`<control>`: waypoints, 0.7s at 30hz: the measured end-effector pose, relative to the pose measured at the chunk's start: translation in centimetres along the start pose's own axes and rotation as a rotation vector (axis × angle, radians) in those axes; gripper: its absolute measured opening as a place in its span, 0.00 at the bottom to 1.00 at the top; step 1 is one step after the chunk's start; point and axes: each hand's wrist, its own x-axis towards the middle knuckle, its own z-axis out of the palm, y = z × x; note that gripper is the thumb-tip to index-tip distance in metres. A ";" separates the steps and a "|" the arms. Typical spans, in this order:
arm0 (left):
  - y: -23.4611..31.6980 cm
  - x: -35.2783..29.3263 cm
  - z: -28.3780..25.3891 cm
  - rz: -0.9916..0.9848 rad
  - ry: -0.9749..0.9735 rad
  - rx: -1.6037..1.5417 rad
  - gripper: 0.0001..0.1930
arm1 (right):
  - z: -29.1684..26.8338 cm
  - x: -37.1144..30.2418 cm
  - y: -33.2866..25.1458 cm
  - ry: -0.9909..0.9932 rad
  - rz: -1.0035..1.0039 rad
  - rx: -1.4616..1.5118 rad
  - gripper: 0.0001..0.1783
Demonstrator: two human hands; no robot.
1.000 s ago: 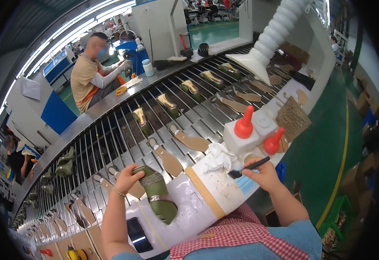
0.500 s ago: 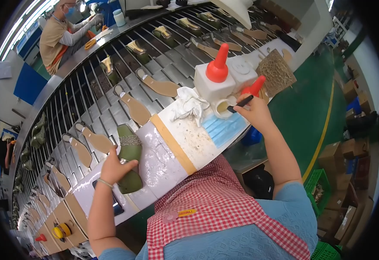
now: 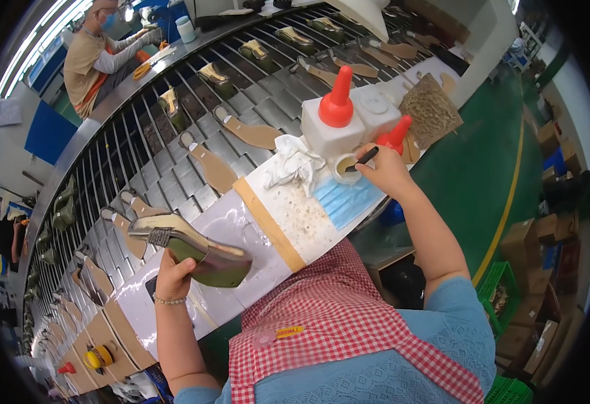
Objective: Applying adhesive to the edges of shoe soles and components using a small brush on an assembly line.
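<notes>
My left hand (image 3: 173, 275) grips a green shoe (image 3: 217, 266) with a braided strap, tilted on its side over the plastic-covered board so that part of its underside shows. Between the fingers of my right hand (image 3: 387, 172) is a thin black-handled brush (image 3: 367, 156). Its tip reaches into a small white jar (image 3: 339, 176) with pale yellowish contents; the bristles are hard to make out. Right behind the jar stands a white bottle with a red nozzle (image 3: 336, 101). A crumpled white cloth (image 3: 295, 163) lies left of the jar, and a blue face mask (image 3: 349, 200) in front of it.
Tan shoe soles (image 3: 207, 165) and more green shoes (image 3: 258, 54) lie on a slatted metal conveyor (image 3: 130, 145) beyond the board. A textured brown block (image 3: 431, 111) sits at the right end. Across the conveyor a co-worker (image 3: 92, 60) is seated. A green crate (image 3: 497, 296) stands at right.
My left hand has lifted and turned the shoe from lying with its strap up to showing its underside. The brush in my right hand has shifted slightly left, into the jar.
</notes>
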 end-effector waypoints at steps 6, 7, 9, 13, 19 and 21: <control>-2.4 0.4 4.0 0.165 0.226 0.131 0.32 | 0.5 -0.2 2.3 -0.016 0.081 0.197 0.10; -2.7 0.5 4.5 0.172 0.280 0.190 0.33 | 0.5 -0.5 3.1 0.030 0.142 0.383 0.09; -5.0 0.6 4.0 0.172 0.283 0.209 0.35 | 0.4 -1.0 3.6 0.025 0.231 0.576 0.09; -7.2 0.9 5.0 0.422 0.244 0.387 0.38 | 1.2 -2.3 4.7 0.078 0.587 1.236 0.11; -5.2 -0.3 9.3 0.519 0.231 0.544 0.37 | 4.0 -2.5 6.5 0.202 1.026 1.527 0.15; -7.0 -0.6 8.8 0.517 0.220 0.207 0.25 | 4.6 -2.7 8.6 0.093 0.957 1.707 0.15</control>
